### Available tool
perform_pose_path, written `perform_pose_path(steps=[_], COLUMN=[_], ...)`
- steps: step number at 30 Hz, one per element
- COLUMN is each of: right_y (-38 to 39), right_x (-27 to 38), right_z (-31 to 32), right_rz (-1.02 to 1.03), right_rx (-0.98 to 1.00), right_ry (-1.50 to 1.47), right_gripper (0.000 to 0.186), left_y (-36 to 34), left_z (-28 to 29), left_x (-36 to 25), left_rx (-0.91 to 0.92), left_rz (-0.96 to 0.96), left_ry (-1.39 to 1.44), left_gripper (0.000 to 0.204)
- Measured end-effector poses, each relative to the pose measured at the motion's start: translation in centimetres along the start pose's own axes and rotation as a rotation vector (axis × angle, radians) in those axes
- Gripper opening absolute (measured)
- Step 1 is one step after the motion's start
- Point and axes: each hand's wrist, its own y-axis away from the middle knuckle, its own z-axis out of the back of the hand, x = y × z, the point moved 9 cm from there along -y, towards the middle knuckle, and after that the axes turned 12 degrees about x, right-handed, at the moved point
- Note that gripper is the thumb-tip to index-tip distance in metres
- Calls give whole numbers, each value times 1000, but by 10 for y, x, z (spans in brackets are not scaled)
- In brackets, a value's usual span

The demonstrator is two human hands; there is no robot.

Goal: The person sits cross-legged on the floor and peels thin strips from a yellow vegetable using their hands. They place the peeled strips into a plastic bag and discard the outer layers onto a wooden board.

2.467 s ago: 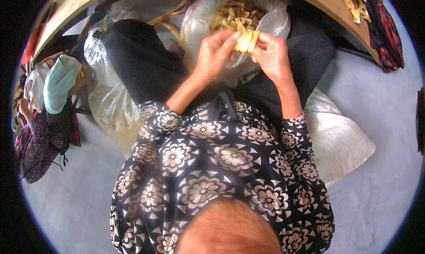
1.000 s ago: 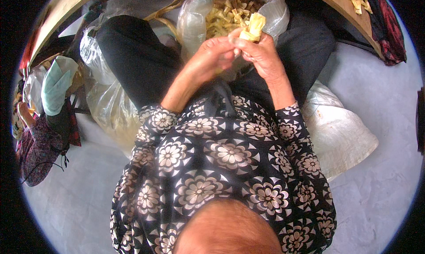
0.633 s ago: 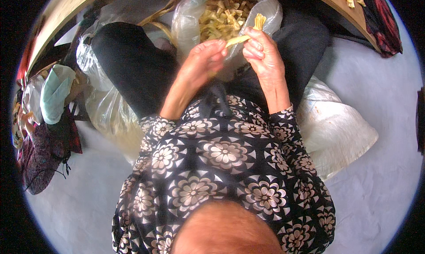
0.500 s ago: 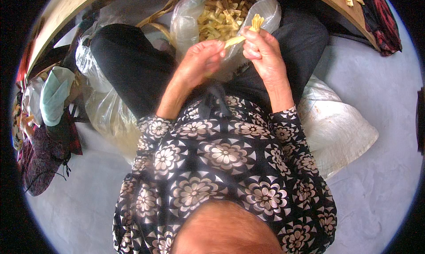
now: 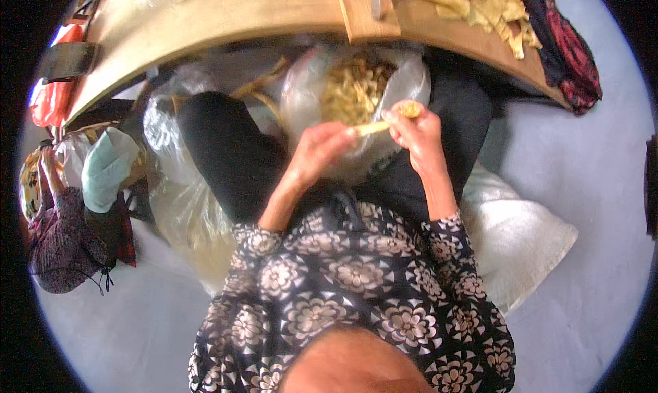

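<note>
My right hand (image 5: 419, 134) grips a small pale yellow husk-covered piece (image 5: 410, 109) above my lap. My left hand (image 5: 319, 148) pinches a strip of husk (image 5: 371, 127) that still hangs from that piece and holds it out to the left. Both hands hover over a clear plastic bag (image 5: 411, 78) full of yellowish peelings (image 5: 353, 88) resting between my black-trousered legs.
A wooden table (image 5: 226, 16) curves across the top, with a heap of yellow pieces (image 5: 480, 2) at its right end and a dark red cloth (image 5: 565, 57). More clear plastic bags (image 5: 175, 194) lie at my left, a white sack (image 5: 521, 235) at my right, bags and clothing (image 5: 68, 235) far left.
The view has tilted up, bringing the wooden table into sight. My hands have drawn apart a little, with a husk strip now stretched between them.
</note>
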Motion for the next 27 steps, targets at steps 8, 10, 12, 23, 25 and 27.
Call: perform_pose_path(steps=[8, 10, 12, 23, 25, 27], right_y=[-42, -48, -69, -12, 4, -8], right_x=[154, 189, 204, 153, 145, 114], right_z=[-29, -37, -28, -31, -36, -40], right_rz=[509, 603, 756, 697, 664, 478], right_rx=[86, 57, 38, -129, -201, -14], right_ry=[150, 242, 199, 807, 962, 608], right_gripper=[8, 8, 14, 31, 41, 32], left_y=[-8, -10, -22, -16, -16, -20], left_z=[33, 35, 33, 44, 30, 15], left_x=[-185, -224, -241, -147, -136, -124], left_rx=[-195, -277, -276, -167, -139, -79], left_rz=[-531, -612, -687, -434, -472, -454], left_ry=[-661, -824, -844, -306, -396, -485], left_gripper=[20, 20, 20, 19, 19, 19])
